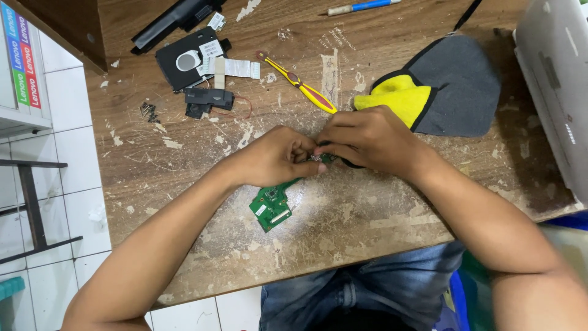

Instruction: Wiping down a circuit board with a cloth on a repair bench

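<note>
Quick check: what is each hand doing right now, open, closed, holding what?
Left hand: closed, pinching the green circuit board at its top edge.
Right hand: closed, fingertips on a small part at the same spot; the part is mostly hidden.

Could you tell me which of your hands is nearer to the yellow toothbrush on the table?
Right. The right hand lies just below the yellow toothbrush tip; the left hand sits lower and further away.
</note>
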